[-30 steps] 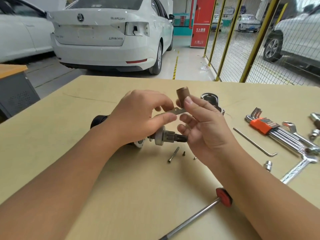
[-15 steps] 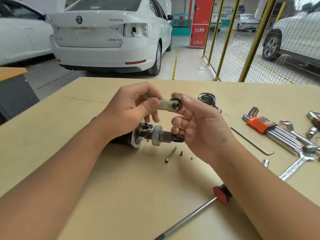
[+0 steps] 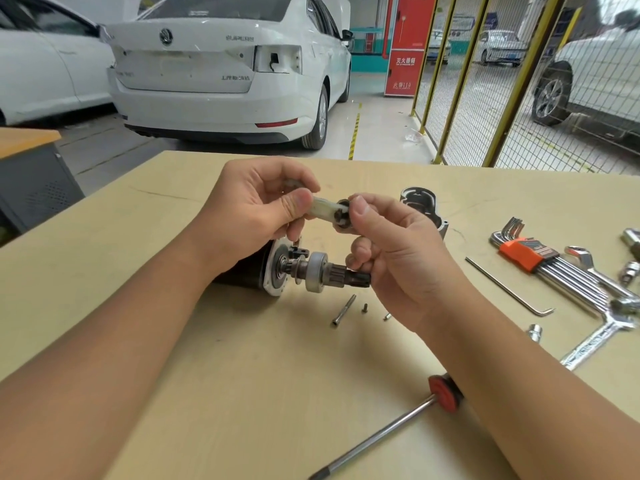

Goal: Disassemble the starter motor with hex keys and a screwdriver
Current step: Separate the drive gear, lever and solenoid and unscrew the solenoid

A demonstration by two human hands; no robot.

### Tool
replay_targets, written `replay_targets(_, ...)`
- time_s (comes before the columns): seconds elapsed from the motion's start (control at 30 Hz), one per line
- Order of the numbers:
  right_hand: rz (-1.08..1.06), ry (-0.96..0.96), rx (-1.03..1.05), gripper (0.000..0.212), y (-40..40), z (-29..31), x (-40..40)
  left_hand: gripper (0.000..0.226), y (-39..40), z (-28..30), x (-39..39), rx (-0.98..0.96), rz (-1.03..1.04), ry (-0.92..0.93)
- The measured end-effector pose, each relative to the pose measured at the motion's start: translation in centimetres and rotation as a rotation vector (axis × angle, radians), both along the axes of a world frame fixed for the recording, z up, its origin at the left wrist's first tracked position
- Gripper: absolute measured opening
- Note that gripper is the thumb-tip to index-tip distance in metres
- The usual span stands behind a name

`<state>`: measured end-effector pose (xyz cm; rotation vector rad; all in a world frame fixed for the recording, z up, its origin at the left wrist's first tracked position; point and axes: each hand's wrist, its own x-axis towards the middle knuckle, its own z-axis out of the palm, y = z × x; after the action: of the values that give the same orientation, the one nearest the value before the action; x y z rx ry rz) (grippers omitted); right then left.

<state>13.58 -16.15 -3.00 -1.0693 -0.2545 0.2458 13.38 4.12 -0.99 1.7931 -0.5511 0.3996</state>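
Observation:
The starter motor [image 3: 277, 268] lies on its side on the table, black body to the left, its shaft with the pinion gear [image 3: 317, 271] pointing right. Above it both hands hold a small part. My left hand [image 3: 256, 216] pinches a whitish plastic lever [image 3: 323, 206] between thumb and fingers. My right hand [image 3: 391, 251] pinches a brown cylindrical plunger [image 3: 343, 216] that joins the lever's right end. A loose hex key [image 3: 509, 287] lies to the right. The screwdriver [image 3: 388, 431] with a red and black handle lies near the front.
A long bolt [image 3: 343, 310] and two small screws [image 3: 364, 308] lie just in front of the motor. The grey housing [image 3: 420, 206] stands behind my right hand. A hex key set [image 3: 530, 254] in an orange holder, a wrench [image 3: 599, 337] and sockets [image 3: 535, 330] lie at the right.
The plunger was upright in my right hand; now it is tipped toward the lever and both hands sit a little higher. My left hand has lifted off the motor's shaft area.

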Motion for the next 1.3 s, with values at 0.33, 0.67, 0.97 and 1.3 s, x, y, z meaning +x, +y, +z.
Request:
replay_targets(0.33,-0.342,0.004,-0.251,0.03,-0.4,0.0,0.6,0.011,0.5,-0.1,0.6,0.2,0.291,-0.087)
replay_targets(0.67,-0.524,-0.31,-0.787,0.02,-2.5,1.4,2.1,0.033,-0.6,-1.1,0.6,0.451,0.28,-0.083)
replay_targets(0.97,-0.478,-0.424,-1.025,0.029,-2.0,-0.7,2.0,0.025,-0.5,-0.9,0.6,0.483,0.278,-0.044)
replay_targets(1.3,-0.387,-0.458,-1.172,0.028,-2.2,-1.6,2.9,0.018,3.2,-0.5,1.5,0.697,0.245,0.097)
